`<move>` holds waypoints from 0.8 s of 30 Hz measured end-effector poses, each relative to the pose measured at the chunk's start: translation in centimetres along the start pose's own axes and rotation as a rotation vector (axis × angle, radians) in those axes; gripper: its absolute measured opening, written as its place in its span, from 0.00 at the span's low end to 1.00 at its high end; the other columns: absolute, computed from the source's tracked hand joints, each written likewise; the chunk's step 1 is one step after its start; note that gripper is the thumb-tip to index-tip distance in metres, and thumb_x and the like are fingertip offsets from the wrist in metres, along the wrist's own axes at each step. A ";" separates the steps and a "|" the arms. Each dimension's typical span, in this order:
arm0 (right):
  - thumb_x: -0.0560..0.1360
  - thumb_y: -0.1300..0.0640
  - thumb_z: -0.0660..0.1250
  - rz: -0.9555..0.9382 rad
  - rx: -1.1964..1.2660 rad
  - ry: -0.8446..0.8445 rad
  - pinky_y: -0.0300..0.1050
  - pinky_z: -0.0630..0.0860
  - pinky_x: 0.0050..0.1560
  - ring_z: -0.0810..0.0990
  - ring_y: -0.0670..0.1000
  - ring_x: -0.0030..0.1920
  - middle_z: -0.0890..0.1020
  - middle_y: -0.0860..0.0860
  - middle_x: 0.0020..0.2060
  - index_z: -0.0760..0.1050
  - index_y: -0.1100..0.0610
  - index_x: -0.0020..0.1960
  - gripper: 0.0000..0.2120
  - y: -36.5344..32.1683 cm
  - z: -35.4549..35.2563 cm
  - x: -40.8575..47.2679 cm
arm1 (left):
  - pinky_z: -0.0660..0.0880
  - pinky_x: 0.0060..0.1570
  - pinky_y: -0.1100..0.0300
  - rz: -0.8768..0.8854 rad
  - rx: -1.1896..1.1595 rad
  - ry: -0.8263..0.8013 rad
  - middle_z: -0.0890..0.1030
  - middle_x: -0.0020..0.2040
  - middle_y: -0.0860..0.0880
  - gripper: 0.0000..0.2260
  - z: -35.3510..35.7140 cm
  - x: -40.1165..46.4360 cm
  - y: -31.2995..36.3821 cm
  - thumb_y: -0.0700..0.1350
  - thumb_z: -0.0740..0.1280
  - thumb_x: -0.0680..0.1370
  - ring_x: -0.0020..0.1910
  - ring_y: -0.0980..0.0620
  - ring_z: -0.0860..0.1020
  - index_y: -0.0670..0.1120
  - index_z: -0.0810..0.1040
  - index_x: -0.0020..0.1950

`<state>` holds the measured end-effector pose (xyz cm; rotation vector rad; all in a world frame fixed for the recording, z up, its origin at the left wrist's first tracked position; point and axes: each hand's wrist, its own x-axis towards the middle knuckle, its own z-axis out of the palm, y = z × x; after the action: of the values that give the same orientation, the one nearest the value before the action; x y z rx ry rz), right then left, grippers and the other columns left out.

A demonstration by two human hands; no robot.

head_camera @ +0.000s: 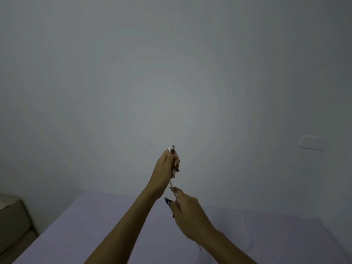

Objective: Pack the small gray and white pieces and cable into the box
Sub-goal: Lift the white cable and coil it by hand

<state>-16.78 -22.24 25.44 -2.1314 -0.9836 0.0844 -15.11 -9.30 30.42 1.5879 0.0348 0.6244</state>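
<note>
held up before the plain wall, the thin white cable (pixel 172 182) runs between the left hand (pixel 166 168), fingers closed round its plug end, and the right hand (pixel 187 210), pinching it lower down. light and limp, it likely coils easily; best gripped near the plug.

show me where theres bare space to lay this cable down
The lilac surface is bare left of the left hand, toward the beige furniture, and right of the right hand. Only the middle, under the cable, is crowded.
</note>
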 end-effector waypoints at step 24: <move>0.76 0.51 0.68 -0.032 0.102 0.410 0.31 0.66 0.30 0.74 0.40 0.30 0.79 0.46 0.31 0.83 0.48 0.42 0.06 1.7 -13.3 3.9 | 0.54 0.27 0.62 -0.377 -0.864 -0.659 0.61 0.24 0.51 0.15 0.7 -2.2 2.8 0.47 0.55 0.79 0.23 0.55 0.54 0.46 0.66 0.32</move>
<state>-8.23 -28.58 34.55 -1.9349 -0.7517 -0.3008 -17.61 -11.17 32.28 0.8359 -0.3723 -0.2037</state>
